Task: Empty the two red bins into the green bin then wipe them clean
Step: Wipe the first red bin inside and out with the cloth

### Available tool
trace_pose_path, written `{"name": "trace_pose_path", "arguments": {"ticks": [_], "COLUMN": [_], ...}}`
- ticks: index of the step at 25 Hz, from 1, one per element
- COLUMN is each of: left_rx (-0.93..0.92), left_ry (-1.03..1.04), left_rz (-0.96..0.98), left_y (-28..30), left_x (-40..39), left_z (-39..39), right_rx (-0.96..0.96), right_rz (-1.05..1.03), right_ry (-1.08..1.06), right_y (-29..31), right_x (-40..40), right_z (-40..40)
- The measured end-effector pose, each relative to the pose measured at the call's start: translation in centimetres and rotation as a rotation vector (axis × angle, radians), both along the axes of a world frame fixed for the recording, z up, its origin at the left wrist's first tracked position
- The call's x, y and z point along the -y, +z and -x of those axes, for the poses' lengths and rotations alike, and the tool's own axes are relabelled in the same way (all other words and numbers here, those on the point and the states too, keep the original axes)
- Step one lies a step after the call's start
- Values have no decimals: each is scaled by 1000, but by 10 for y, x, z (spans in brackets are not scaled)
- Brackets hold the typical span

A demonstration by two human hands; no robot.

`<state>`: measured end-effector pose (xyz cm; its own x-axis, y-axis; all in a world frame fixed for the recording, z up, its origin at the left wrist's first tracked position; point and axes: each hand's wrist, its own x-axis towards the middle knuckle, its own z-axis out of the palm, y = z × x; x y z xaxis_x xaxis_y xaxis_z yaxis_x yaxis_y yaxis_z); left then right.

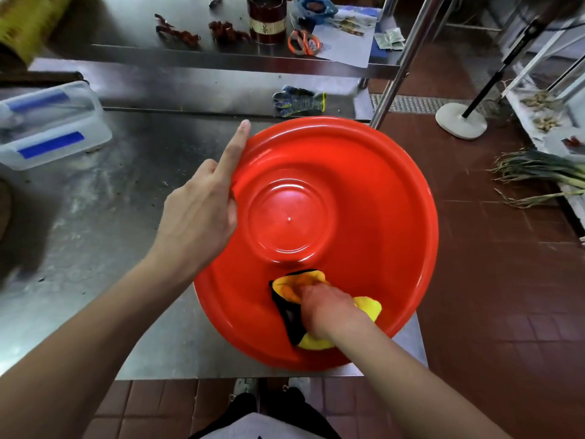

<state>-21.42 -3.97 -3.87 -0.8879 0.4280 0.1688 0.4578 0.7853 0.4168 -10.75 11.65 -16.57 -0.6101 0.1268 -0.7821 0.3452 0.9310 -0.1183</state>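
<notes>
Scuffed steel table [95, 217] over brown tile floor; round glossy red bin [364, 217] sits at its front right corner, tilted w/ rim overhanging. Left hand [199, 213] grips the bin's left rim, index finger straight along the edge. Right hand [329, 307] presses a bunched yellow-black cloth [285, 288] against the inner wall.

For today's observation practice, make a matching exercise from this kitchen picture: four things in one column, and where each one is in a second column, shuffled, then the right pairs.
Things:
1. Cloth
2. Scissors
3. Work glove
4. Clear box

Places:
A. On the upper shelf, beside a paper
B. At the table's left edge
C. Inside the red bin, under the right hand
D. On the table behind the red bin

Pairs: 1-C, 2-A, 3-D, 4-B
</notes>
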Motion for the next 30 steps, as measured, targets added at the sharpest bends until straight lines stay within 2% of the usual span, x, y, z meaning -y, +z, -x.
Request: {"name": "trace_pose_path", "arguments": {"ticks": [6, 12, 16, 26, 30], "left_rx": [-58, -66, -90, -156, -125], "left_ry": [-21, 1, 35, 130, 133], "left_rz": [35, 60, 68, -64, -146], "left_y": [2, 3, -1, -14, -19], "left_x": [-16, -23, -21, -22, -19], "left_z": [6, 8, 15, 13, 11], "right_rx": [16, -80, -49, -34, 11], "right_rz": [125, 136, 129, 144, 162], "right_ry": [24, -112, -5, 12, 44], "right_y": [-41, -60, -64, -79, -88], "right_x": [-22, -20, -28, -39, -46], "right_z": [44, 63, 71, 80, 87]}}
